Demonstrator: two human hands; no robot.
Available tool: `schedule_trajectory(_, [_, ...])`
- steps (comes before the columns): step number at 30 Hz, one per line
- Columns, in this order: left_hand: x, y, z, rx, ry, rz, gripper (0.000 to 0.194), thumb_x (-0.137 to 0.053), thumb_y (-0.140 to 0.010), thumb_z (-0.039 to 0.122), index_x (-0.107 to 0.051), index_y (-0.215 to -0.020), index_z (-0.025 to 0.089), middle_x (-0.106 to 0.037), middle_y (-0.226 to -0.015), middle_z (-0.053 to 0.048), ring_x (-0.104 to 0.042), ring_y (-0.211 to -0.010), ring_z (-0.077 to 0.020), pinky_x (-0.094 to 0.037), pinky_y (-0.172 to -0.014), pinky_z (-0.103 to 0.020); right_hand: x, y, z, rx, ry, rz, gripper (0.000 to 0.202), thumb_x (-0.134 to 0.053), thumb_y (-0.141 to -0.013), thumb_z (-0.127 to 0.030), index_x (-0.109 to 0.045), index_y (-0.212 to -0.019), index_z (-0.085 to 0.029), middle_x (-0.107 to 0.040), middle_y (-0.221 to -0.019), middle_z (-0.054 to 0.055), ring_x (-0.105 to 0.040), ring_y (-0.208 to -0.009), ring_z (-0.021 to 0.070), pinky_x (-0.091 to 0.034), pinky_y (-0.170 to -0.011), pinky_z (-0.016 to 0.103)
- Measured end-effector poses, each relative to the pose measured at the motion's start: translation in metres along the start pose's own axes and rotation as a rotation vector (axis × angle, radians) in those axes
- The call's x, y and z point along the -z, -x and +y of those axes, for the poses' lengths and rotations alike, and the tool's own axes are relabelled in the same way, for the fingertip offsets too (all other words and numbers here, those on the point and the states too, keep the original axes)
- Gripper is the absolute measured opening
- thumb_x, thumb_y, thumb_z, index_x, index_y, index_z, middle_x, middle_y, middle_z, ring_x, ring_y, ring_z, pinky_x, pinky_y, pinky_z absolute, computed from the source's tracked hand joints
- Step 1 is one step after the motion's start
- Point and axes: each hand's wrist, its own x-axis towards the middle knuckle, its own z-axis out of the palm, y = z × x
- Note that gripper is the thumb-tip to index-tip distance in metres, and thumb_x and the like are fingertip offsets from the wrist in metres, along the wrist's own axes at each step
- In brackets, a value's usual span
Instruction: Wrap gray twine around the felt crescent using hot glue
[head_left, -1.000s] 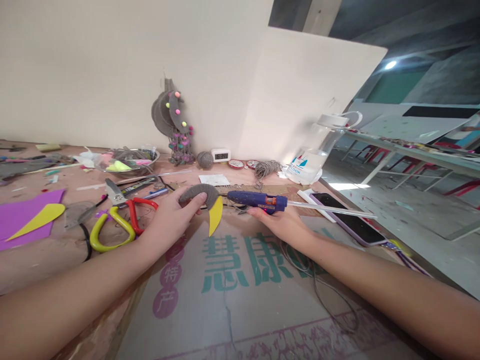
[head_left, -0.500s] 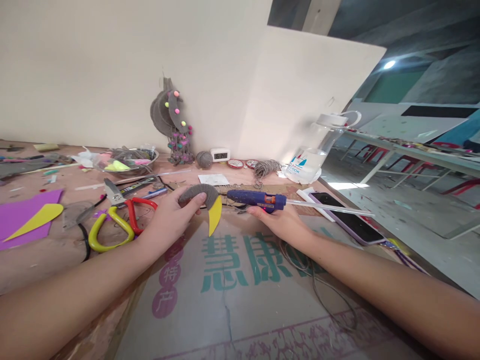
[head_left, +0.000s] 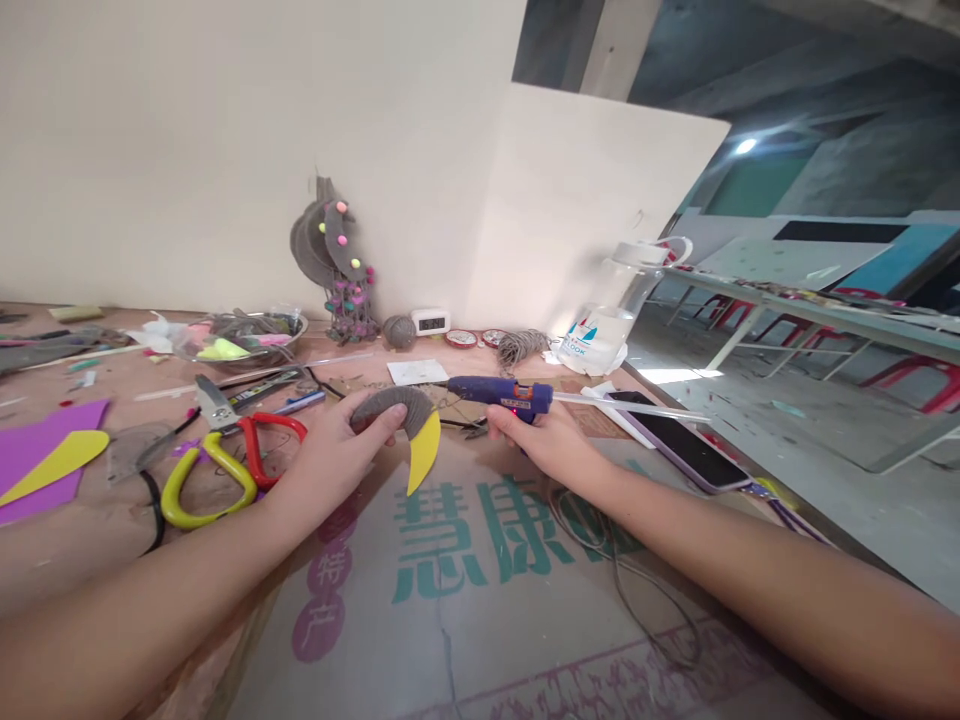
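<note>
My left hand (head_left: 349,435) pinches a yellow crescent (head_left: 424,455) whose upper part is wrapped in grey yarn; its bare yellow tip points down. In my right hand (head_left: 540,432) is a blue hot glue gun (head_left: 499,392), its nozzle aimed left toward the crescent. A clear glue stick (head_left: 637,406) juts from the back of the gun. A thin grey strand (head_left: 626,570) trails over the printed cardboard (head_left: 375,610) below my right forearm. My fingers hide part of the wrapped end and the gun's handle.
Scissors (head_left: 210,485) with yellow and red handles lie left of my left hand. A phone (head_left: 686,440) is at the right edge, a water bottle (head_left: 600,315) behind it. Further back stand a bowl of scraps (head_left: 289,340), a small clock (head_left: 431,321) and a grey yarn bundle (head_left: 523,346).
The whole view has shifted slightly, so the table sits lower and further left. Both hands keep their holds, with the crescent and the glue gun still close together.
</note>
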Motion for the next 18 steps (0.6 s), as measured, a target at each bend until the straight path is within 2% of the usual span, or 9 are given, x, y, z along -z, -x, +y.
schedule_trajectory(3, [-0.001, 0.0, -0.001, 0.008, -0.012, -0.017, 0.026, -0.051, -0.078, 0.04, -0.063, -0.087, 0.019, -0.067, -0.082, 0.0, -0.059, -0.076, -0.0188, -0.042, -0.064, -0.025, 0.015, -0.005, -0.018, 0.127, -0.117, -0.001, 0.039, -0.04, -0.086, -0.044, -0.061, -0.071, -0.015, -0.058, -0.064, 0.002, -0.051, -0.058, 0.0109, -0.041, -0.055, 0.022])
schedule_trajectory(6, [-0.001, -0.001, -0.002, 0.017, -0.01, -0.047, 0.024, -0.051, -0.078, 0.039, -0.063, -0.086, 0.02, -0.067, -0.084, 0.0, -0.059, -0.075, -0.0188, -0.041, -0.062, -0.025, 0.033, -0.012, -0.036, 0.166, -0.129, -0.001, 0.041, -0.036, -0.089, -0.043, -0.064, -0.081, -0.014, -0.054, -0.06, 0.002, -0.051, -0.059, 0.0109, -0.04, -0.055, 0.021])
schedule_trajectory(9, [-0.002, -0.002, -0.003, 0.011, 0.012, -0.058, 0.024, -0.051, -0.078, 0.039, -0.063, -0.084, 0.019, -0.067, -0.082, -0.001, -0.058, -0.073, -0.0183, -0.04, -0.062, -0.025, 0.041, -0.03, -0.038, 0.191, -0.124, -0.017, 0.04, -0.04, -0.086, -0.046, -0.065, -0.087, -0.014, -0.059, -0.066, 0.003, -0.054, -0.063, 0.0112, -0.041, -0.057, 0.021])
schedule_trajectory(12, [-0.003, -0.002, -0.005, 0.006, 0.015, -0.052, 0.025, -0.051, -0.077, 0.039, -0.064, -0.084, 0.018, -0.066, -0.077, -0.001, -0.058, -0.07, -0.0186, -0.04, -0.06, -0.026, 0.037, -0.064, -0.025, 0.17, -0.104, -0.03, 0.036, -0.054, -0.078, -0.046, -0.063, -0.091, -0.014, -0.065, -0.081, 0.005, -0.058, -0.07, 0.0133, -0.044, -0.06, 0.023])
schedule_trajectory(14, [-0.003, -0.003, -0.005, 0.017, 0.007, -0.055, 0.025, -0.052, -0.077, 0.039, -0.063, -0.083, 0.018, -0.065, -0.074, -0.001, -0.058, -0.068, -0.0186, -0.04, -0.059, -0.026, 0.027, -0.089, -0.01, 0.137, 0.002, -0.051, 0.033, -0.06, -0.075, -0.042, -0.063, -0.094, -0.015, -0.066, -0.087, 0.004, -0.059, -0.076, 0.0141, -0.045, -0.067, 0.024])
schedule_trajectory(18, [-0.003, -0.004, -0.005, 0.021, -0.011, -0.073, 0.024, -0.052, -0.077, 0.04, -0.062, -0.08, 0.019, -0.064, -0.072, 0.0, -0.057, -0.068, -0.0183, -0.04, -0.06, -0.027, -0.002, -0.124, 0.017, 0.078, 0.062, -0.08, 0.028, -0.058, -0.078, -0.039, -0.064, -0.08, -0.013, -0.066, -0.073, 0.004, -0.059, -0.066, 0.0147, -0.045, -0.061, 0.025])
